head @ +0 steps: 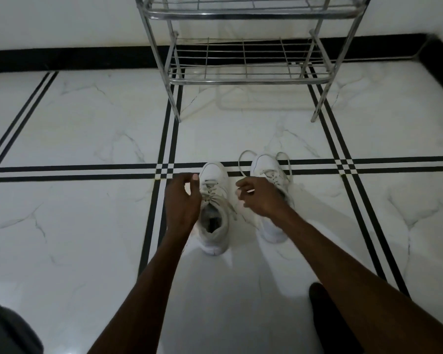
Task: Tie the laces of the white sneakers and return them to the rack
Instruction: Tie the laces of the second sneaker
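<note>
Two white sneakers are sitting side by side on the marble floor [87, 226], toes pointing toward a metal rack [243, 75] that is standing against the wall beyond them, its wire shelves bare. The left sneaker [215, 208] is lying with its opening facing the camera and its laces [210, 191] crossing loosely over the tongue. The right sneaker [269, 175] is lying just beside it, its loose laces [243, 159] looping out onto the floor on both sides of the toe. The left hand [182, 200] is hovering at the left sneaker's outer side, fingers curled with the thumb raised; whether it is pinching a lace I cannot tell. The right hand [258, 198] is reaching across the right sneaker, covering its middle, its fingers curled in the gap between the two shoes, seemingly around a lace end, though that is unclear. Black stripes in the floor are crossing under the toes. A dark shape [322, 300] is showing beneath the right forearm, and grey fabric [8, 328] is filling the lower left corner.
</note>
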Tool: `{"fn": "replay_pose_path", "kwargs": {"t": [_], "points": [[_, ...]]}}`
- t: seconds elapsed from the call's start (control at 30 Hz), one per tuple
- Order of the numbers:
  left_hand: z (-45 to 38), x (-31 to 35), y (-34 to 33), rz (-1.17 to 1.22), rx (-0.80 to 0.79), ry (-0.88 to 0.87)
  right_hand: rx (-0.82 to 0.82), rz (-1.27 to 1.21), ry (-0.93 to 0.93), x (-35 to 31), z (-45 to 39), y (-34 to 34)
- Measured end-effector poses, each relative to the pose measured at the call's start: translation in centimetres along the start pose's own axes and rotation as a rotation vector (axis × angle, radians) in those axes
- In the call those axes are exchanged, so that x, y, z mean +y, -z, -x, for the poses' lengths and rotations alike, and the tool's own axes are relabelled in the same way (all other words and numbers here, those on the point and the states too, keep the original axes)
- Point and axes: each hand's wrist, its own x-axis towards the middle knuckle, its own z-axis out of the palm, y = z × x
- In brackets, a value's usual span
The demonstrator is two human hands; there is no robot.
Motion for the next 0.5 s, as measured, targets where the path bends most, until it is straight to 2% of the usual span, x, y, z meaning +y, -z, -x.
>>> {"fn": "replay_pose_path", "kwargs": {"t": [0.07, 0.13, 0.27, 0.37, 0.5], "points": [[-0.2, 1.6, -1.3, 0.012, -0.019, -0.052, 0.078, -0.105, -0.008, 0.0, -0.3, 2.7], [0.0, 2.9, -3.1, 0.044, -0.151, -0.020, 0.168, -0.137, -0.012, 0.2, -0.4, 5.2], [0.9, 4.3, -7.3, 0.064, -0.401, 0.096, 0.313, 0.009, -0.032, 2.8, -1.3, 8.4], [0.9, 4.7, -9.6, -0.024, -0.455, 0.106, 0.178, 0.181, -0.020, 4.6, -1.6, 9.1], [0.6, 4.8, -12.2, -0.114, -0.571, -0.056, -0.005, 0.269, 0.023, 6.5, -1.9, 8.9]]}}
